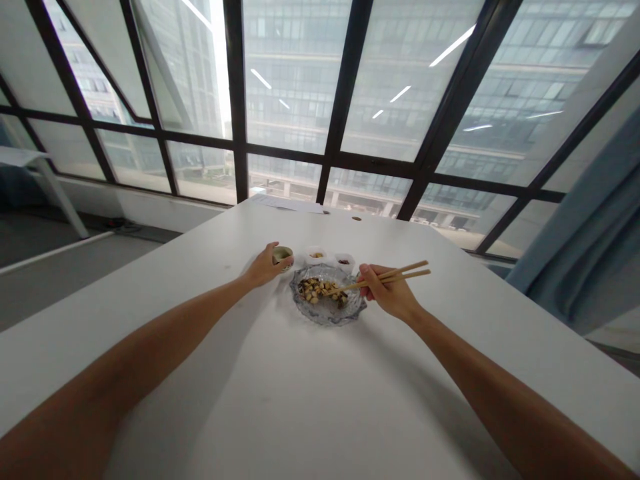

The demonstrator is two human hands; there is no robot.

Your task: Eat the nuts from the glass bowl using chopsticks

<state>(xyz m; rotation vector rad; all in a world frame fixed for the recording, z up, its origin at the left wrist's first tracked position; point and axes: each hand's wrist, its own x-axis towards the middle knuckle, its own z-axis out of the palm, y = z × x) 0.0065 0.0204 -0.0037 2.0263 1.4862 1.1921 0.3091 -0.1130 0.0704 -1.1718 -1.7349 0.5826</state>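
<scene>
A clear glass plate (327,315) with a pile of mixed beans or nuts (317,289) sits on the white table (300,400). My right hand (387,293) grips a pair of wooden chopsticks (387,275), their tips reaching into the pile on the plate. My left hand (265,267) is closed around a small cup (282,255) just left of the plate. Behind the plate stand two small white cups (316,255) with something inside each.
A large window with dark frames (340,120) rises behind the table's far edge. A blue curtain (585,253) hangs on the right. Another white table (30,163) stands at the far left. A paper sheet (287,203) lies near the far edge.
</scene>
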